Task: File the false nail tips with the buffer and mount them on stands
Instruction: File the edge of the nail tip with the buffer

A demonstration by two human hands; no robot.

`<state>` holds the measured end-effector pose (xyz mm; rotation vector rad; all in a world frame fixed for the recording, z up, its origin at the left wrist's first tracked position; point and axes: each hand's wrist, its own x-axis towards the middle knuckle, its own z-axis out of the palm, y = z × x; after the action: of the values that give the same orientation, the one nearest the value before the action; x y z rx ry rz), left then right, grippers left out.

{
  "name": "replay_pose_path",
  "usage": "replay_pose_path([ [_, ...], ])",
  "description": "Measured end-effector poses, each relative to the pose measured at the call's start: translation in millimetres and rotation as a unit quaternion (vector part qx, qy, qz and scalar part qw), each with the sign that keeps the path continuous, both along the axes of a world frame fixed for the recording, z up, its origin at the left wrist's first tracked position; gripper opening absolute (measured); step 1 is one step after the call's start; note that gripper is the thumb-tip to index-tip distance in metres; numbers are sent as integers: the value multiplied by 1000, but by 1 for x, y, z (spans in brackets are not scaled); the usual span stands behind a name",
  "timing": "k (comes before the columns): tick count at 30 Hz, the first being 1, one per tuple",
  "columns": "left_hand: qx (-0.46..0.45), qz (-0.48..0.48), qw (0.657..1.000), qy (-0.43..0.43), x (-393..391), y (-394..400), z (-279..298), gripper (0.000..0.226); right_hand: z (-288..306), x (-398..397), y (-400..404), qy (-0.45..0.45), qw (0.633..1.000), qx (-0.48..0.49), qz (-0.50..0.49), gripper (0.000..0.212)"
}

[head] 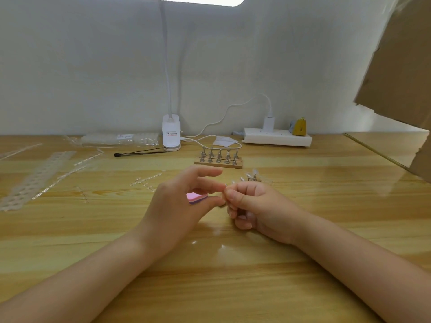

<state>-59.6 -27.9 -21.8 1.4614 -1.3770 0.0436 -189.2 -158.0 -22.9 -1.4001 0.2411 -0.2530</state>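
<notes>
Hands meet over the middle of the wooden table [70, 229], fingertips almost touching. The left hand [177, 206] is partly spread, index finger stretched toward the right, thumb and another finger closing on something tiny at the right hand's fingertips; whether that is a clear nail tip is too small to tell. Under the left hand's fingers lies the pink-and-purple buffer block [197, 198], flat on the table, its long axis running roughly left to right; only one end shows past the palm. The right hand [254, 206] is curled into a loose fist, thumb pressed against the index finger, pinching a small object I cannot identify. Just behind that hand stands a cluster of mounted clear nail tips [253, 174], their tips pointing upward. Farther back a wooden base with metal stands [219, 157] sits with its long side left to right, the stands upright in two rows. A clip lamp [171, 134], black tweezers [140, 153] and a white power strip [277, 137] lie near the wall.
</notes>
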Motion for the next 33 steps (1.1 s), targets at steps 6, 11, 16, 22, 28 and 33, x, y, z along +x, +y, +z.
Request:
replay_pose_path([
  [6, -21, 9, 999, -32, 0, -1, -4, 47, -1, 1, 4, 4, 999, -31, -35, 19],
  [11, -36, 55, 987, -144, 0, -1, -3, 38, -2, 0, 8, 3, 996, -60, -70, 31],
  [16, -15, 41, 978, -202, 6, -1, -2, 52, 0, 0, 11, 8, 994, -69, -87, 16],
  [22, 169, 118, 962, -178, 35, -6, -12, 48, -1, 2, 11, 17, 990, -45, -131, 17],
  [28, 76, 98, 980, -156, 31, -6, -9, 45, -1, 2, 11, 23, 988, -48, -146, 18],
  [33, -58, -37, 983, -169, 9, -5, 3, 41, -2, 2, 12, -7, 991, -53, -122, 21],
])
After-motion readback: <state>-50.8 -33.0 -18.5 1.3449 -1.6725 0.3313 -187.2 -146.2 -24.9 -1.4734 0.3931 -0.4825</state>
